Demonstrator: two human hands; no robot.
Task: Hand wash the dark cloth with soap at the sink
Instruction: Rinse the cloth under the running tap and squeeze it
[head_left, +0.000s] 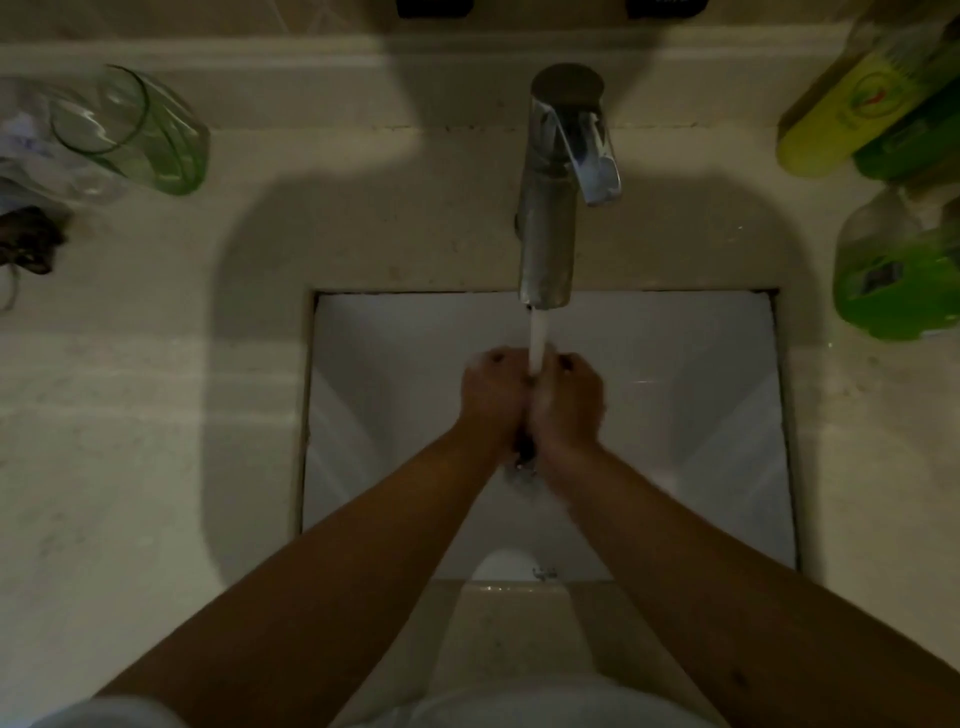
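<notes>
My left hand and right hand are pressed together over the middle of the sink, both curled into fists, knuckles up, thumbs side by side. Between the two palms I can make out only a thin dark sliver at the heel of the hands, which I take to be the dark cloth; both fists are closed around it, and most of it is hidden inside the grip. Some pale foam or wet sheen shows on the fingertips at the far side of the fists, too blurred to tell which. A stream of water falls from the faucet and lands right at the seam where the two hands meet. The chrome faucet stands on the far rim of the counter, its spout reaching out over the basin. The basin is white and rectangular, sunk into a pale stone-look top. Both forearms come in bare from the bottom of the view, converging toward the hands. Out on the left of the counter, well apart from the sink, a green-tinted glass tumbler stands beside a clear crumpled bag, with a dark tangled object nearer the edge; I cannot tell what it is. On the right, well clear of the basin, stand a yellow-green bottle and a green bottle.
</notes>
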